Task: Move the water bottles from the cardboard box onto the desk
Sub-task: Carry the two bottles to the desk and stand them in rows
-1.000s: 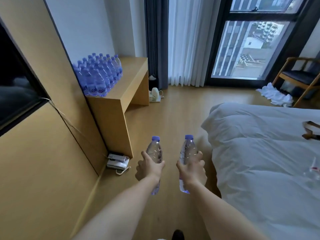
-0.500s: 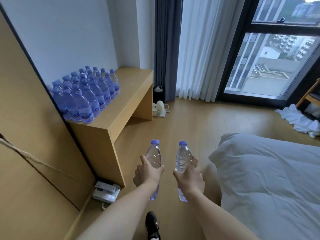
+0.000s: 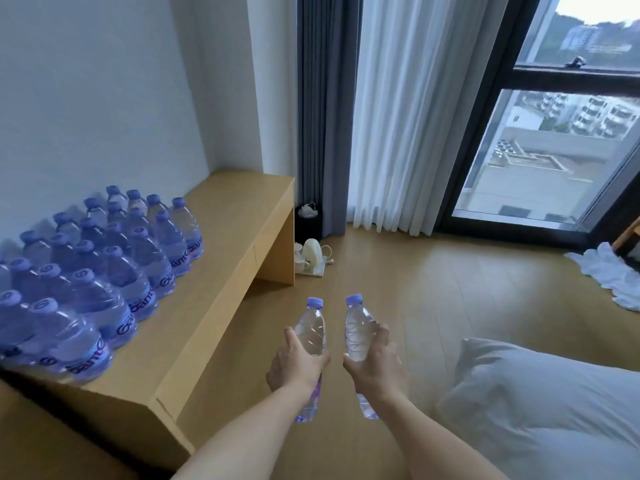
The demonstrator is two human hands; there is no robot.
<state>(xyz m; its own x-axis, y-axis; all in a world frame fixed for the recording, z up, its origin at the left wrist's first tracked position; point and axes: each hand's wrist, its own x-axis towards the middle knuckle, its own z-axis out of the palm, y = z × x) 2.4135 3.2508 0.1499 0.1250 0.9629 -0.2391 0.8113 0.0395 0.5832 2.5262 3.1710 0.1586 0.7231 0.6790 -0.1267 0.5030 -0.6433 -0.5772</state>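
Person's left hand [image 3: 297, 367] is gripping a clear water bottle w/ purple cap [image 3: 311, 332], fingers wrapped round its middle. Right hand [image 3: 375, 365] is gripping a second water bottle [image 3: 356, 332] the same way. Both bottles are being held upright over wood floor [image 3: 433, 299], close together, just right of the wooden desk [image 3: 221, 271]. Rows of matching bottles [image 3: 104, 271] are standing on the desk's left side, by the wall. White bedding [image 3: 554, 410] is lying at right.
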